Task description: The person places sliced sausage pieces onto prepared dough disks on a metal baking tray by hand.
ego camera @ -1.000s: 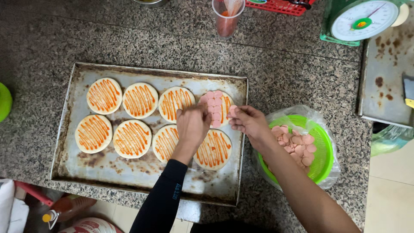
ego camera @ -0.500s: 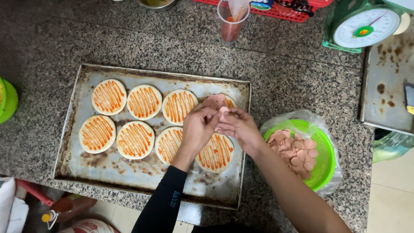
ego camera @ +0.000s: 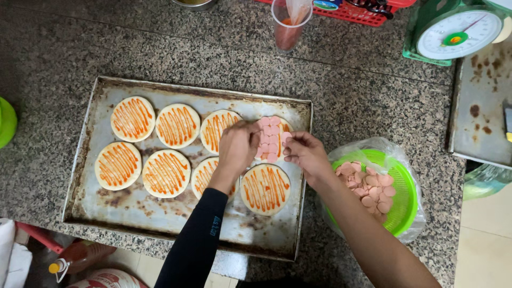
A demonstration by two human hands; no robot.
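A worn metal baking tray (ego camera: 106,213) holds several small round dough bases striped with orange sauce. The far-right base (ego camera: 271,140) carries pink sausage slices. My left hand (ego camera: 237,146) rests at that base's left edge, fingertips touching the slices. My right hand (ego camera: 305,152) hovers at its right edge, fingers pinched on a pink sausage slice. A plain sauced base (ego camera: 265,189) lies just below both hands. A green colander (ego camera: 397,194) lined with clear plastic, holding more sausage slices (ego camera: 370,186), stands right of the tray.
A speckled granite counter (ego camera: 64,48) carries everything. A plastic cup with red sauce (ego camera: 287,24) stands behind the tray, beside a red basket (ego camera: 357,12). A green kitchen scale (ego camera: 456,32) and a second rusty tray (ego camera: 480,112) sit at the right. A green object (ego camera: 6,121) is at left.
My right hand came from the colander side to the far-right base. More sausage slices now cover that base. My left hand stayed by the same base.
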